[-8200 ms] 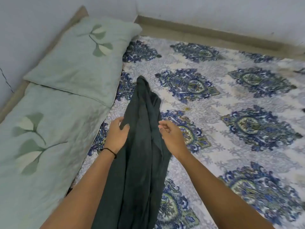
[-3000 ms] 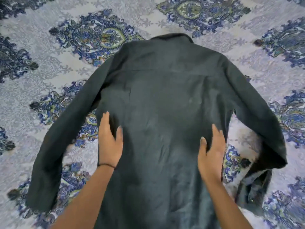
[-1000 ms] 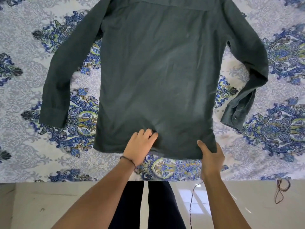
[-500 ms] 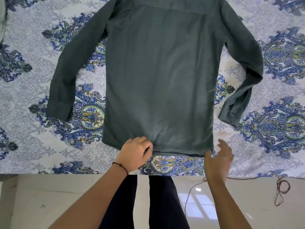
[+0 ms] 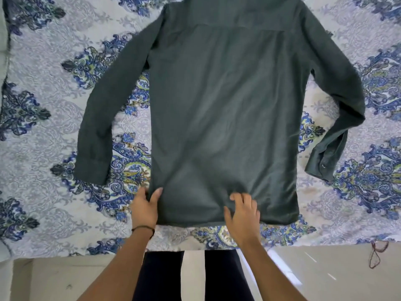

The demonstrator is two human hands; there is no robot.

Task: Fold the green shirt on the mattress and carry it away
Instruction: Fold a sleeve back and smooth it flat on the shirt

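The dark green long-sleeved shirt (image 5: 225,109) lies spread back-up on the patterned mattress (image 5: 43,131), sleeves out to both sides, the right sleeve bent at the elbow. My left hand (image 5: 144,208) grips the shirt's lower left corner, thumb on top of the cloth. My right hand (image 5: 242,210) sits on the hem near the middle, its curled fingers bunching the fabric into small wrinkles. The collar is cut off by the top of the view.
The mattress edge runs across just in front of my legs (image 5: 191,276), with pale glossy floor (image 5: 325,276) below it. A thin reddish cord (image 5: 375,255) lies on the floor at the right. A pale green cover (image 5: 2,40) shows at the far left.
My left hand has slid left to the shirt's lower left corner and taken hold. My right hand has come off the mattress onto the hem, puckering the cloth.
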